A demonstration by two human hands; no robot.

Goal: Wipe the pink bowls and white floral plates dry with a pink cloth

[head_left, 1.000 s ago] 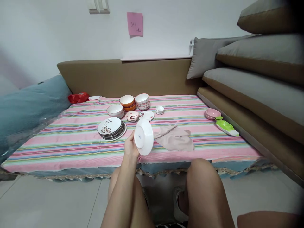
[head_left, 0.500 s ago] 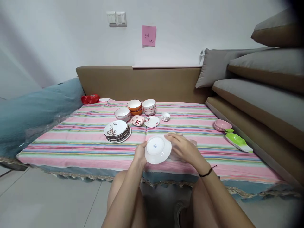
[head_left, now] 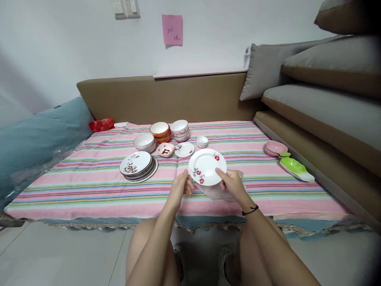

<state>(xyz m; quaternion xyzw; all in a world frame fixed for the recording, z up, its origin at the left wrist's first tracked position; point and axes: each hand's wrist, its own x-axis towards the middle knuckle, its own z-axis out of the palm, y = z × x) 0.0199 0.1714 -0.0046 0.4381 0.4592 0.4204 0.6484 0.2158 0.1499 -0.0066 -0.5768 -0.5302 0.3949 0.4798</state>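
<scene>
A white plate [head_left: 205, 165] with red flowers is held face up in my right hand [head_left: 233, 184], thumb on its rim. My left hand [head_left: 181, 187] is just left of the plate, fingers loosely apart, holding nothing. Under the plate lies a thin whitish sheet [head_left: 216, 193], partly hidden. Beyond it sit a smaller flowered plate [head_left: 184, 149], a stack of tiny white dishes [head_left: 202, 141] and a pink square dish [head_left: 165, 149]. To the left stands a stack of dark-rimmed plates [head_left: 136, 163].
White bowls [head_left: 179, 127], orange bowls [head_left: 160, 129] and another white bowl [head_left: 143, 142] stand at the back. Pink bowls [head_left: 276, 147] and a green dish [head_left: 294, 167] lie at right on the striped cloth [head_left: 98, 186]. Grey cushions [head_left: 321, 99] are piled beyond them.
The plate has turned from underside to patterned face. My left hand has let go of it, and my right hand now grips its right rim. The view has shifted slightly.
</scene>
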